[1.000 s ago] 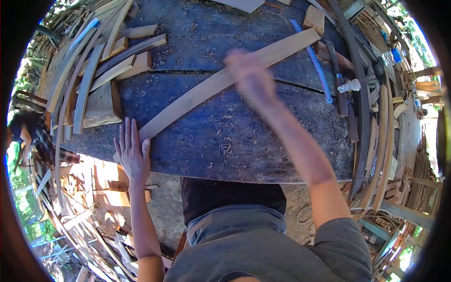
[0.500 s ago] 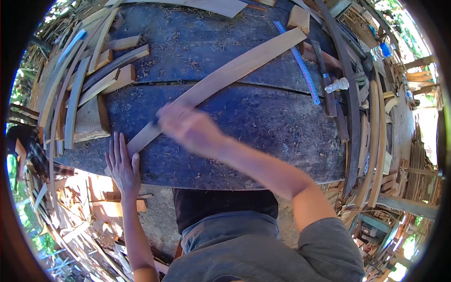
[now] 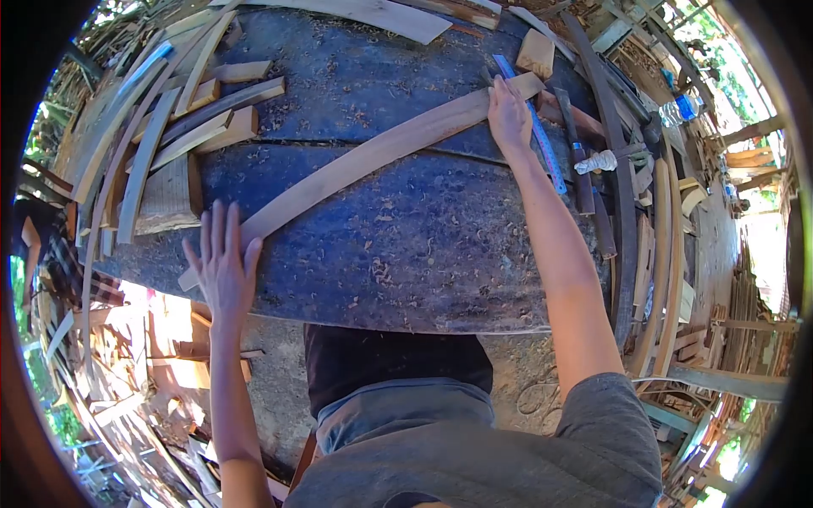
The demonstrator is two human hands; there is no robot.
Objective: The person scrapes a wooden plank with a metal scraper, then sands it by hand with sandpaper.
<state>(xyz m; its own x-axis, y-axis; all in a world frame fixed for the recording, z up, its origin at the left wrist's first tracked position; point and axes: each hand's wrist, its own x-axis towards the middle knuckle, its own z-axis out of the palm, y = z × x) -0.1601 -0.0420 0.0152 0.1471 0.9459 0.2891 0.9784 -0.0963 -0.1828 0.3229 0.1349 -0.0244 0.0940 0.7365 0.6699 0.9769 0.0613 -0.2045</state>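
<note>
A long, slightly curved wooden slat [image 3: 381, 157] lies slantwise across the dark tabletop, from the near left to the far right. My left hand [image 3: 224, 271] rests flat over its near end, fingers spread. At the far end, my right hand [image 3: 511, 118] is closed on top of the slat. A small dark bit shows by its fingertips, but what it grips is mostly hidden. Beside that hand, a blue ruler [image 3: 550, 157] passes under the slat. Just beyond stands a wooden block [image 3: 535, 52].
Wood offcuts [image 3: 174, 199] are piled along the left edge. On the right lie a chisel-like tool [image 3: 583, 182], a wrapped white handle [image 3: 596, 162] and long strips [image 3: 669, 254]. Shavings dot the dark table [image 3: 406, 254]. A person [image 3: 51, 254] is partly visible at far left.
My right hand has swept along the slat from near its left end to its far right end. My left hand stays at the near end, its fingers spread wider.
</note>
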